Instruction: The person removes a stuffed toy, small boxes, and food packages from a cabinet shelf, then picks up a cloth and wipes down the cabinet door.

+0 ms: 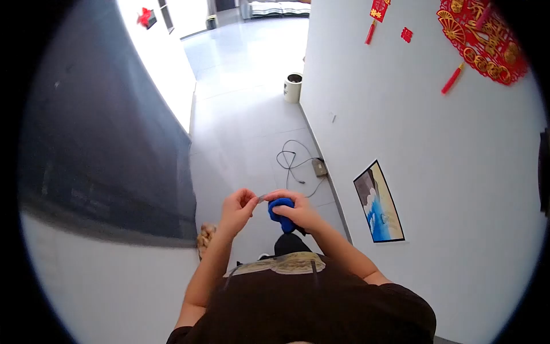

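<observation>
My left hand (238,211) is closed in a pinch, thumb against fingertips. Between it and my right forefinger shows a small thin greyish strip (261,199), too small to name; its left end meets my left fingertips. My right hand (299,213) is wrapped round a bright blue, soft-looking bundle (281,214), perhaps cloth. The thumb lies across the front of this bundle, and the palm hides part of it. Both hands are close together in front of my body, above the grey floor.
A dark cable (293,153) lies looped on the floor (240,155) beside a small box (319,167) at the wall. Further off stands a white bin (293,89). A picture (379,203) and red decorations (484,40) are on the right wall. A bag of brownish lumps (205,238) sits left.
</observation>
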Tool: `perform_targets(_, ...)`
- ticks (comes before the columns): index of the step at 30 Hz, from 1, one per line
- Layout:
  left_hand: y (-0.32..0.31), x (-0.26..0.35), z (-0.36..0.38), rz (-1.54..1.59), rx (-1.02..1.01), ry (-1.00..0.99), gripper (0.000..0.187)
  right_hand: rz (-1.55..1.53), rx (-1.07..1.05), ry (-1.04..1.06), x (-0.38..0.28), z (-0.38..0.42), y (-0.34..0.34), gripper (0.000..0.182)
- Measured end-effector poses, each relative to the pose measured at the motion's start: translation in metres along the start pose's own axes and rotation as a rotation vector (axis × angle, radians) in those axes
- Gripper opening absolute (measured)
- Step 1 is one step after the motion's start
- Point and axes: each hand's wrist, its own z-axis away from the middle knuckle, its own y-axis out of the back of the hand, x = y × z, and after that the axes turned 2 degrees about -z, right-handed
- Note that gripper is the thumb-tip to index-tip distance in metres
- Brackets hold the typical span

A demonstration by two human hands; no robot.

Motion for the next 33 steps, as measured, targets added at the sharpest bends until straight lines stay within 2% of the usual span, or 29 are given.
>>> perform_targets(4, 0.016, 0.001, -0.11, 0.002, -0.104, -0.003, 0.013, 0.067, 0.038, 0.068, -0.006, -0.084, 0.043, 0.033)
perform_targets(6, 0.027, -0.006, -0.167, -0.003, -0.134, 0.007, 0.013, 0.035, 0.033, 0.036, -0.007, -0.138, 0.067, 0.033)
perform_targets(10, 0.052, 0.006, -0.285, -0.06, -0.081, -0.035, 0.014, 0.002, -0.041, 0.008, -0.02, -0.26, 0.113, 0.034)
perform_targets(13, 0.083, 0.018, -0.359, -0.008, -0.093, 0.038, 0.013, 0.095, -0.145, 0.034, -0.048, -0.348, 0.142, 0.034)
perform_targets(17, 0.103, 0.018, -0.458, -0.045, -0.055, 0.023, 0.012, 0.15, -0.155, 0.094, -0.075, -0.444, 0.173, 0.031)
perform_targets(22, 0.12, 0.013, -0.591, 0.027, -0.098, 0.073, 0.011, 0.145, -0.121, 0.024, -0.075, -0.556, 0.219, 0.031)
perform_targets(28, 0.154, -0.008, -0.761, 0.088, -0.265, 0.116, 0.01, -0.021, 0.13, -0.096, -0.056, -0.681, 0.275, 0.031)
perform_targets(30, 0.164, -0.006, -0.814, 0.032, -0.276, 0.124, 0.01, -0.197, 0.354, -0.198, -0.049, -0.716, 0.297, 0.031)
perform_targets(31, 0.167, -0.007, -0.845, -0.029, -0.279, 0.144, 0.01, -0.208, 0.373, -0.211, -0.045, -0.74, 0.314, 0.031)
perform_targets(33, 0.173, 0.01, -0.898, -0.004, -0.333, 0.187, 0.011, -0.328, 0.556, -0.208, -0.043, -0.774, 0.34, 0.03)
